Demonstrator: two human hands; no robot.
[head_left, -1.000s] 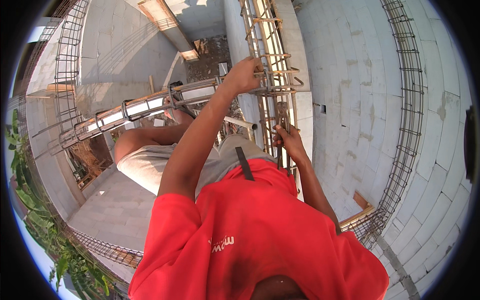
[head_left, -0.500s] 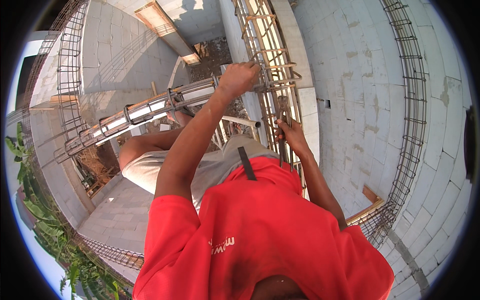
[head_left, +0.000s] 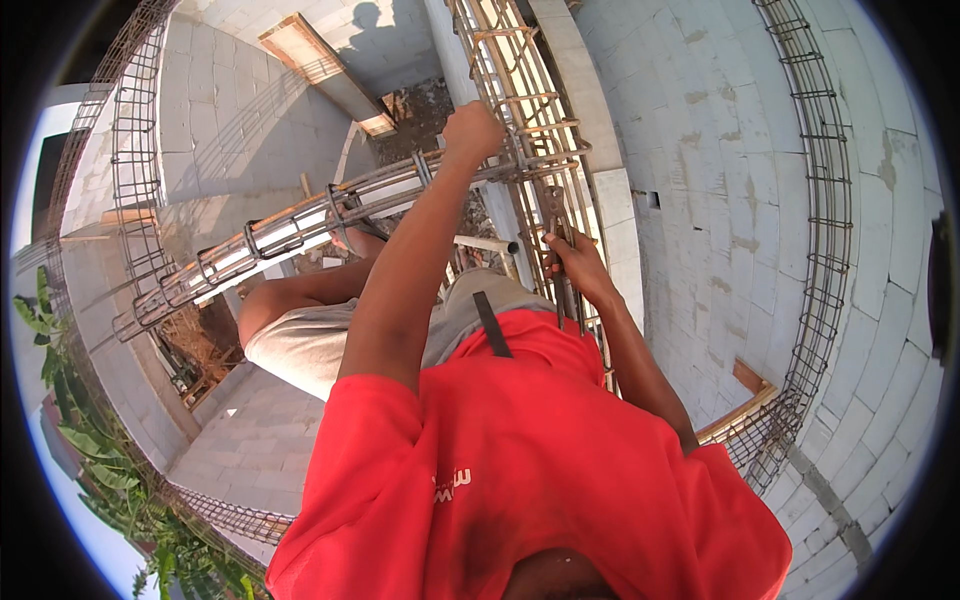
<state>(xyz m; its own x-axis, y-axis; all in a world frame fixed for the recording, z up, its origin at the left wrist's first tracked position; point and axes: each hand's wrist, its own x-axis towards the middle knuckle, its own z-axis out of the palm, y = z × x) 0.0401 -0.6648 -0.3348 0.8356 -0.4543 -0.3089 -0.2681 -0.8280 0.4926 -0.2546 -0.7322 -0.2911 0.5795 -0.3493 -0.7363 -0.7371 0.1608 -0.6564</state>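
My right hand [head_left: 582, 268] is wrapped round the handles of metal pincers [head_left: 556, 208], whose jaws point away from me. The pincers lie over the long rebar cage [head_left: 545, 130] that runs away from my lap. My left hand [head_left: 474, 130] is closed in a fist at that cage's left side, just above where a second rebar cage [head_left: 295, 222] meets it from the left. Its fingertips are turned from view, so whatever they grip cannot be made out.
Pale block walls [head_left: 700, 190] rise on both sides. A wooden plank form [head_left: 320, 62] stands at the far left. A pipe end [head_left: 510, 247] juts near my knees. Another rebar cage [head_left: 828, 220] curves along the right wall. Leafy plants [head_left: 100, 450] grow at lower left.
My left hand has shifted a little farther away and to the left, its fist now turned more downward. The right hand with the pincers has barely moved.
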